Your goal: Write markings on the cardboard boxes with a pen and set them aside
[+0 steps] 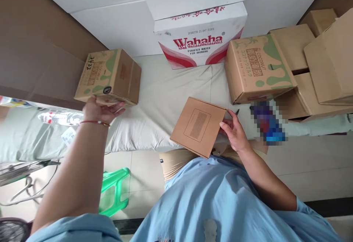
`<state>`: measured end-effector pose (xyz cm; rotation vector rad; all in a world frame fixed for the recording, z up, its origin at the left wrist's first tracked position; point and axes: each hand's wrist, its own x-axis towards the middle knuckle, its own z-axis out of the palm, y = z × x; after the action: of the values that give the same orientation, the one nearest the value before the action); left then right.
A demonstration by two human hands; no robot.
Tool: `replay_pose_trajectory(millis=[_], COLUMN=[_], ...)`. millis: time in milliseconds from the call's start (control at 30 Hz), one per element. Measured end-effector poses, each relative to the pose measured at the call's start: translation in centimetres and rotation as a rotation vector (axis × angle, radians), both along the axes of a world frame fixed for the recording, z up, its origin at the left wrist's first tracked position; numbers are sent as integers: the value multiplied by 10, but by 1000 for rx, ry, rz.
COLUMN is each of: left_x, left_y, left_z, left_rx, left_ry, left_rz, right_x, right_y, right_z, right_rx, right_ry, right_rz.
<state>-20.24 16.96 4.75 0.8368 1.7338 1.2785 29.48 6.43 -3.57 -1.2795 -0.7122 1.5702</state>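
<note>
My right hand (233,130) grips a flat brown cardboard box (187,128) by its right edge, thumb on top. The box is tilted above the front edge of the cloth-covered table, its printed panel facing up. My left hand (103,111) reaches to the left coconut carton (110,76), at the lower edge of its near side. Its fingers are apart and stretched to the right, and some of them are partly hidden against the carton. Whether they bear any of its weight I cannot tell. A red cord circles my left wrist.
A white Wahaba-style water carton printed "Wahaha" (201,39) stands at the back. Another coconut carton (256,69) and several brown boxes (328,61) fill the right. A plastic bottle (62,118) lies at left. Below are a green stool (117,187) and a pixelated patch at right.
</note>
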Motion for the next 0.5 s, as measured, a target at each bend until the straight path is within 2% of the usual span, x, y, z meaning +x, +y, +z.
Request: replay_pose_trajectory(millis=[67, 133, 267, 333, 400, 500], left_x=[17, 47, 125, 161, 190, 214], left_y=[-15, -42, -121, -159, -184, -191], left_z=[-17, -36, -67, -72, -71, -64], left_rx=[-51, -85, -116, -134, -139, -73], left_ry=[-40, -88, -195, -259, -415, -600], left_rz=[110, 156, 146, 112, 25, -101], right_x=[-3, -5, -11, -17, -25, -41], right_y=[1, 3, 6, 8, 9, 8], right_z=[4, 11, 29, 35, 36, 29], right_rx=[-7, -22, -59, -63, -57, -34], right_ry=[21, 44, 122, 181, 215, 157], right_rz=[-17, -11, -33, -74, -105, -109])
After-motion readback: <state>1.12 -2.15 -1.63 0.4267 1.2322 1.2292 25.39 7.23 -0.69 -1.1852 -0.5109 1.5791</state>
